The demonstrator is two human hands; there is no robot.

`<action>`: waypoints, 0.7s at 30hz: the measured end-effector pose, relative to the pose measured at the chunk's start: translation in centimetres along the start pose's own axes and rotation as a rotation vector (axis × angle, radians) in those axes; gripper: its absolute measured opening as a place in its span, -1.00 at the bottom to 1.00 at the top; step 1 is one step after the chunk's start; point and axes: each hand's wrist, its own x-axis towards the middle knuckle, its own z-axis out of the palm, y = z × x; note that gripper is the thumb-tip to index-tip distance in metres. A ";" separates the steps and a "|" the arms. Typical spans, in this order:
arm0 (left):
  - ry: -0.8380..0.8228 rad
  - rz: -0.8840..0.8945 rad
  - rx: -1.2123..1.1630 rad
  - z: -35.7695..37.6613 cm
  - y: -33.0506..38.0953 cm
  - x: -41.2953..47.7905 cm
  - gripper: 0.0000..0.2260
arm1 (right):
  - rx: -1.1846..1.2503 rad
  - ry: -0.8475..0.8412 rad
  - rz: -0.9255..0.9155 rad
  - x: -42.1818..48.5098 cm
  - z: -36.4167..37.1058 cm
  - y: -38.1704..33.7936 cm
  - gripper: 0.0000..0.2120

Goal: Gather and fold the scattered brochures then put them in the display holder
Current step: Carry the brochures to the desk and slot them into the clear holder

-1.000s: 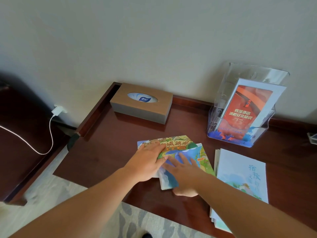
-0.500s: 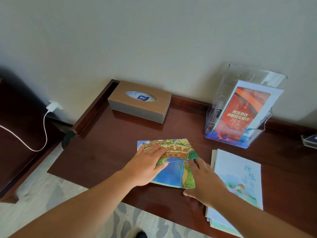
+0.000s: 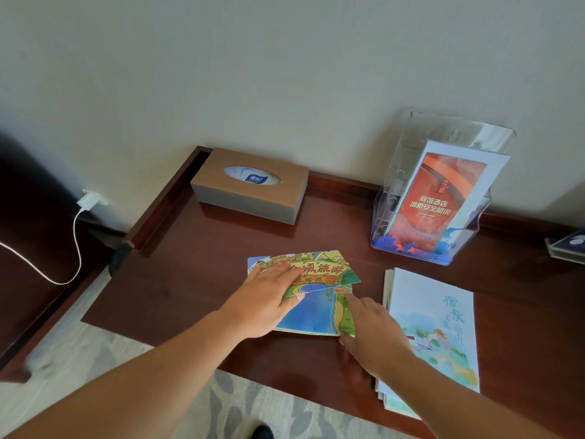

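Note:
A colourful map brochure (image 3: 316, 308) lies folded on the dark wooden table (image 3: 196, 280). My left hand (image 3: 269, 299) rests flat on its left half, fingers straight. My right hand (image 3: 370, 334) touches its right edge with a straight forefinger while the thumb sits by the lower corner. To the right lies a stack of pale blue brochures (image 3: 437, 327). A clear acrylic display holder (image 3: 443, 198) stands at the back right with an orange brochure (image 3: 440, 198) in it.
A brown tissue box (image 3: 250, 188) sits at the back left of the table against the wall. A white charger and cable (image 3: 85, 204) hang at the far left. A small clear stand (image 3: 569, 248) pokes in at the right edge. Patterned carpet lies below.
The brochure's right flap has been folded over and squared up. My right hand slid from on top of it to its right edge. My left hand stayed pressing on it.

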 end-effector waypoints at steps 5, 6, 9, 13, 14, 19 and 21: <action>0.004 0.015 0.052 0.4 -0.3 -0.1 -0.48 | 0.154 0.044 0.063 0.3 -0.2 -0.7 -0.40; 0.007 0.020 0.058 0.5 -0.3 -0.1 -0.48 | 0.169 0.042 0.068 0.3 -0.4 -0.5 -0.39; 0.009 0.040 0.090 0.8 -0.6 -0.2 -0.47 | 0.322 -0.027 0.082 0.4 -1.3 0.1 -0.33; 0.021 0.083 0.152 1.7 -1.1 -0.4 -0.45 | 0.879 -0.225 0.115 0.6 -3.0 0.8 -0.46; 0.019 0.093 0.168 2.0 -1.3 -0.5 -0.45 | 1.022 -0.278 0.152 0.6 -3.4 0.9 -0.48; -0.019 0.112 0.222 3.8 -1.9 -1.1 -0.37 | 1.161 -0.338 0.278 1.1 -4.5 -0.5 -0.65; -0.004 0.102 0.243 4.3 -2.0 -1.2 -0.37 | 1.158 -0.313 0.317 1.6 -4.2 -1.0 -0.70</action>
